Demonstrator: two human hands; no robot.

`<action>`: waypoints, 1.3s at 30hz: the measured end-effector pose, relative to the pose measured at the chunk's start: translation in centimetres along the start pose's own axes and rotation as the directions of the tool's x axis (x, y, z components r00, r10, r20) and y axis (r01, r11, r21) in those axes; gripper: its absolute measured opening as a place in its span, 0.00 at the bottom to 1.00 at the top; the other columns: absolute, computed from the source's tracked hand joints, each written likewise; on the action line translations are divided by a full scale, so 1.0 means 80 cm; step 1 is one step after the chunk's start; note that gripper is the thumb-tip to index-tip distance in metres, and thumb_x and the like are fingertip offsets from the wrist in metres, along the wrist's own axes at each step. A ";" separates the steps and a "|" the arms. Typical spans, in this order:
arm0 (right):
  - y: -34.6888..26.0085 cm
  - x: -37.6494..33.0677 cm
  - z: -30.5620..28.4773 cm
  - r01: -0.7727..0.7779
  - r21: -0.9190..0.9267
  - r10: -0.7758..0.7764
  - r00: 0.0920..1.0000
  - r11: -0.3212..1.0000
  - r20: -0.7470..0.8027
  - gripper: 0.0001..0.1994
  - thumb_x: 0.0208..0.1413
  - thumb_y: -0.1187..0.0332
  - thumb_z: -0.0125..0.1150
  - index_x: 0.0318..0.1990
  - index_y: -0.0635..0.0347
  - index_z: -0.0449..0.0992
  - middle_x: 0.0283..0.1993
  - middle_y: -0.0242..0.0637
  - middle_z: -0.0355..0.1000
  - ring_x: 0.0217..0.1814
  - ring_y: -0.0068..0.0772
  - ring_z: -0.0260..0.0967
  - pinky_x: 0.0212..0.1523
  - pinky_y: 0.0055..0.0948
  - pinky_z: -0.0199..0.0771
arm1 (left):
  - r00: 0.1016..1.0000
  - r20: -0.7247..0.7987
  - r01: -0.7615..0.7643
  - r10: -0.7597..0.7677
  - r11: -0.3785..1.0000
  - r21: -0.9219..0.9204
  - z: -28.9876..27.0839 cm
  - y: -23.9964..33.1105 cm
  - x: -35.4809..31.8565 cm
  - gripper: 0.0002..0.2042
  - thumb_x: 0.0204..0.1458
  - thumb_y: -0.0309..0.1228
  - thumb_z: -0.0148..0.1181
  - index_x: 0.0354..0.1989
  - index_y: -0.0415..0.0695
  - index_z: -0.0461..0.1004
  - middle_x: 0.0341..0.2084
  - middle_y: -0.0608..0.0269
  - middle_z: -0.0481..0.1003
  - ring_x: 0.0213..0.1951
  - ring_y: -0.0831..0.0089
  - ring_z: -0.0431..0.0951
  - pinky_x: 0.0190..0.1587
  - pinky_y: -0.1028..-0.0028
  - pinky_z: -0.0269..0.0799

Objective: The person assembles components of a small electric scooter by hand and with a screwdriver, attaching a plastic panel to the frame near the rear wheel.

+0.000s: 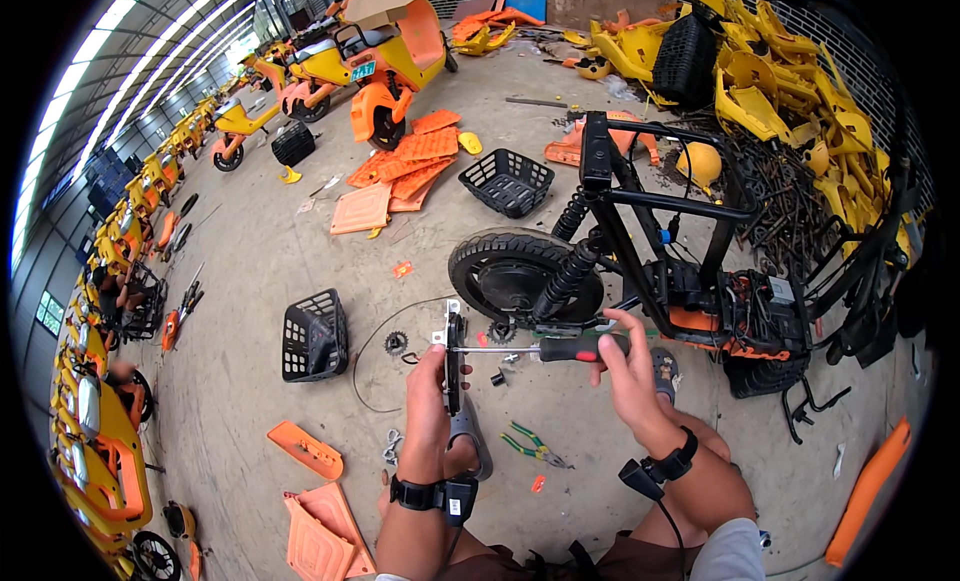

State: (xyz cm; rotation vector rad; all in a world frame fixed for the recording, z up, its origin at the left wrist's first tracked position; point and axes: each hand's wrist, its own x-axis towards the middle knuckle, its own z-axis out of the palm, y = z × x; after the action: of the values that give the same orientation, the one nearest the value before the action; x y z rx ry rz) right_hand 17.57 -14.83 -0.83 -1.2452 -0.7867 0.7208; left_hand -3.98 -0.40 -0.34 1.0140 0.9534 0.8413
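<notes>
My left hand (pixel 428 401) grips a narrow dark part (pixel 455 366) with a silver metal bracket (pixel 452 308) at its upper end, held upright. A screwdriver (pixel 570 350) with a black and red handle lies level, its shaft tip against the dark part near my left thumb. My right hand (pixel 632 376) holds the handle's end by the thumb, with the other fingers loosely spread. Beyond my hands stands a stripped black scooter frame (pixel 650 196) with its rear wheel (pixel 515 276). Green-handled pliers (pixel 535 446) lie on the floor between my feet.
A black basket (pixel 315 336) sits left and another basket (pixel 506 183) farther ahead. Orange panels (pixel 400 171) lie beyond, with more panels (pixel 325 531) near left. Small gears (pixel 397 343) and a thin cable (pixel 362 351) are close by. Yellow panels (pixel 760 91) pile at far right; scooters line the left.
</notes>
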 end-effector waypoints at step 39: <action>0.003 -0.001 0.002 0.029 0.095 -0.027 0.999 0.995 -0.016 0.17 0.64 0.67 0.51 0.57 0.58 0.60 0.34 0.34 0.68 0.27 0.20 0.65 0.30 0.21 0.67 | 1.000 0.002 -0.020 0.020 1.000 -0.019 0.002 0.000 -0.001 0.19 0.60 0.46 0.48 0.43 0.41 0.72 0.32 0.61 0.76 0.35 0.70 0.78 0.36 0.70 0.72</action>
State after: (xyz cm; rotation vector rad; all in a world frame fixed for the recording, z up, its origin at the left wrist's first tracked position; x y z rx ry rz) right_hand 17.38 -14.73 -1.06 -1.1502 -0.7481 0.7174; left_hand -3.89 -0.50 -0.31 1.0093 0.9331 0.8641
